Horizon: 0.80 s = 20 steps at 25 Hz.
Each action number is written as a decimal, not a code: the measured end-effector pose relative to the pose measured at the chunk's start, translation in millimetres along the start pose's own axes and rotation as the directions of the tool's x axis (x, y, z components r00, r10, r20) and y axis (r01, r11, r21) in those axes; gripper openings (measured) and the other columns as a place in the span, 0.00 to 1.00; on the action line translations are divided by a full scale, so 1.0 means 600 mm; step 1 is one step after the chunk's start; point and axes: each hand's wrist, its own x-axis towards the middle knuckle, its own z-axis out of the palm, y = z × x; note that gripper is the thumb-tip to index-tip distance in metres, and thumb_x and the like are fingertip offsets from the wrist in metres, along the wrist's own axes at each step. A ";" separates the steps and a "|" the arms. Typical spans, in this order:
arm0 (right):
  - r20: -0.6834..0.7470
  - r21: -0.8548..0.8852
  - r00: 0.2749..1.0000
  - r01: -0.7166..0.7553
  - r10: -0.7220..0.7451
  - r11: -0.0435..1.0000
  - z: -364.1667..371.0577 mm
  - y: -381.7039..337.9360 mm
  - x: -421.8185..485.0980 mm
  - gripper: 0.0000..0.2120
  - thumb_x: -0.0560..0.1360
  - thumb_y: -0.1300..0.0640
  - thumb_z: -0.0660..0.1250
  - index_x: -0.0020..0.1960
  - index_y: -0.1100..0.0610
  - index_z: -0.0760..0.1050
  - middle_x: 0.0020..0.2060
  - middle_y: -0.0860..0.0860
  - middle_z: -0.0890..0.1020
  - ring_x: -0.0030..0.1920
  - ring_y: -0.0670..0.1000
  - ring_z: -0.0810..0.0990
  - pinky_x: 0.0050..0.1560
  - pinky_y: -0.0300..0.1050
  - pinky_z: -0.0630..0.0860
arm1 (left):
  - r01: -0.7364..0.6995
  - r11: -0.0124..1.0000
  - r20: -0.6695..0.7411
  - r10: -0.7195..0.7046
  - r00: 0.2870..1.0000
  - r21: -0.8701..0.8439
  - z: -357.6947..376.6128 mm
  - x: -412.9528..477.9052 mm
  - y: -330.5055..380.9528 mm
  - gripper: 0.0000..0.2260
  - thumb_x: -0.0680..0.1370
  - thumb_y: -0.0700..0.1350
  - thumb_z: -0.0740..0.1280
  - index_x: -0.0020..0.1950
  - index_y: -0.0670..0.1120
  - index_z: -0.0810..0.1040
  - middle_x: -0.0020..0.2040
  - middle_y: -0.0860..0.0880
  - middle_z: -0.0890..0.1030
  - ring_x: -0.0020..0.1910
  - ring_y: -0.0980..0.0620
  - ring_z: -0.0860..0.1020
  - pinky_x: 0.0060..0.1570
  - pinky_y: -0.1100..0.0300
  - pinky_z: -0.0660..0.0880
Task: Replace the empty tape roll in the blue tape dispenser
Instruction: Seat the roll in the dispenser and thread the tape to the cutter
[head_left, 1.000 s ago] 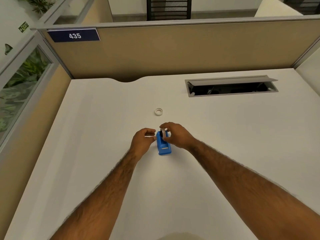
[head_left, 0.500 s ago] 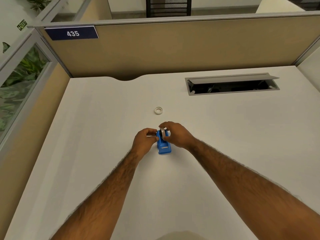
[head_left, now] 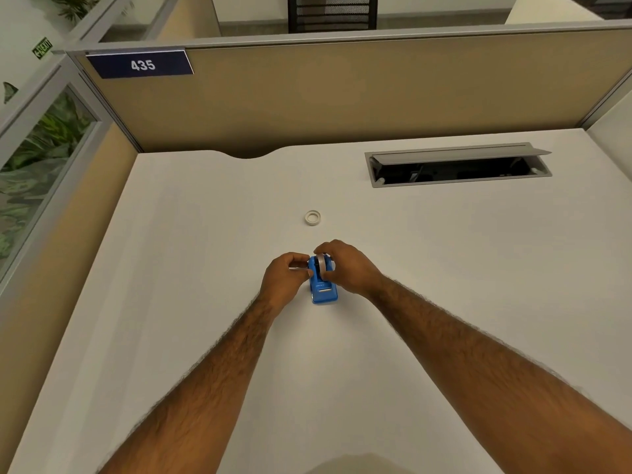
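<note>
Two bare arms are stretched out over a white desk (head_left: 171,268), and both hands meet near the middle of it. A small blue tape dispenser (head_left: 323,290) is seen standing on the desk between the hands. Its low front end is turned toward the person.

The left hand (head_left: 284,280) is curled up just beside the left side of the dispenser. Something thin and pale is pinched in its fingertips (head_left: 304,268), but what it is cannot be told. It may be a bit of tape, or a small part.

The right hand (head_left: 345,268) is wrapped around the back and right side of the dispenser. A tape roll (head_left: 320,263) is seen sitting upright in the top of the dispenser, with a dark hub in its middle. The roll is touched by the right fingers at the top, and the dispenser is gripped by the thumb at the side.

A little farther away, a small white ring (head_left: 312,217) is lying flat on the desk by itself, apart from the hands.

Farther back and to the right, a long grey cable box (head_left: 458,165) is set into the desk, with its lid tipped open.

At the far edge, a tan wall panel (head_left: 342,97) is standing. A dark blue sign (head_left: 142,65) with "435" is fixed to its top left.
</note>
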 end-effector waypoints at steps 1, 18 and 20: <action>0.000 0.002 1.000 0.000 0.000 1.000 0.000 0.001 0.001 0.23 0.72 0.59 0.74 0.66 0.55 0.74 0.62 0.54 0.79 0.57 0.54 0.77 0.54 0.41 0.70 | 0.000 1.000 -0.001 0.000 1.000 -0.006 0.000 0.000 0.000 0.14 0.76 0.40 0.72 0.62 0.45 0.80 0.58 0.48 0.83 0.55 0.51 0.80 0.53 0.62 0.72; -0.058 0.395 0.982 -0.144 0.181 0.907 -0.012 0.002 -0.030 0.24 0.75 0.59 0.72 0.70 0.55 0.72 0.67 0.54 0.75 0.58 0.52 0.79 0.55 0.44 0.78 | -0.077 0.997 0.084 0.078 0.993 -0.017 0.009 0.006 0.000 0.25 0.73 0.49 0.76 0.69 0.51 0.75 0.68 0.48 0.77 0.62 0.47 0.78 0.57 0.58 0.73; -0.051 0.473 0.968 -0.194 0.246 0.860 -0.007 -0.001 -0.030 0.22 0.76 0.60 0.70 0.69 0.56 0.73 0.65 0.54 0.77 0.58 0.53 0.80 0.56 0.47 0.79 | -0.099 0.995 0.075 0.099 0.992 0.006 0.010 0.005 -0.001 0.24 0.73 0.47 0.76 0.68 0.50 0.76 0.69 0.48 0.76 0.62 0.46 0.78 0.60 0.55 0.74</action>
